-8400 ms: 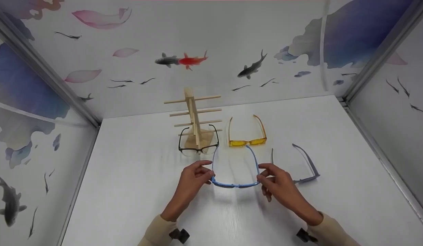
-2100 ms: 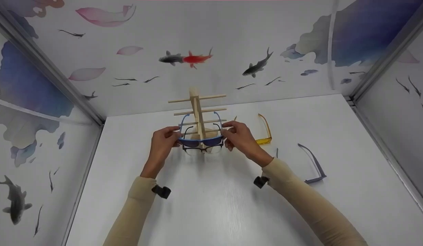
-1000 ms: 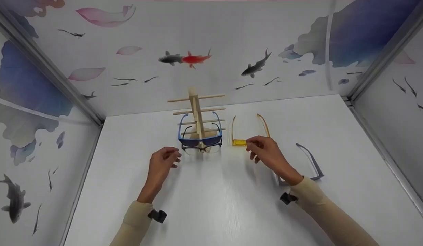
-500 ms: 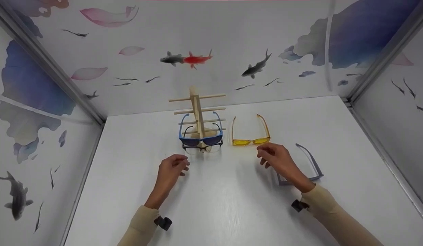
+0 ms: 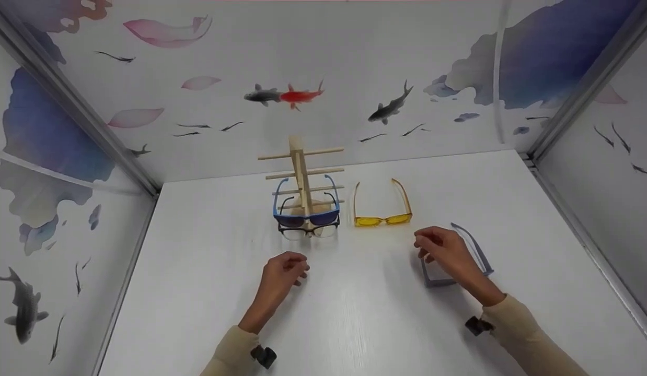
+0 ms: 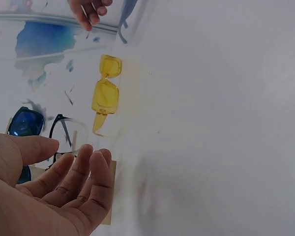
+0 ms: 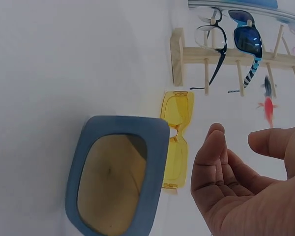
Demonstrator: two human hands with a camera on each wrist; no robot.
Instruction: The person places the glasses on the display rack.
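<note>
My left hand (image 5: 281, 277) is over the white table in front of the stand, fingers loosely bent and holding nothing. My right hand (image 5: 449, 256) hovers over the grey-blue sunglasses (image 5: 439, 283), partly hiding them; thumb and fingers stay apart in the right wrist view, where one tinted lens (image 7: 110, 182) looms large. Blue sunglasses (image 5: 323, 217) hang on the wooden stand (image 5: 297, 149), on a peg above the black-framed glasses (image 7: 222, 46). Yellow-lensed glasses (image 5: 373, 221) lie right of the stand, temples pointing to the back wall.
The stand's upper pegs (image 5: 325, 151) stick out to both sides near the back wall (image 5: 344, 68). Printed side walls (image 5: 46, 156) enclose the white table (image 5: 198, 292) at left and right.
Earlier both hands held the blue sunglasses and brought them to the stand, where they now hang released. Since then the hands have drawn back, the right one moving rightward over the grey-blue sunglasses.
</note>
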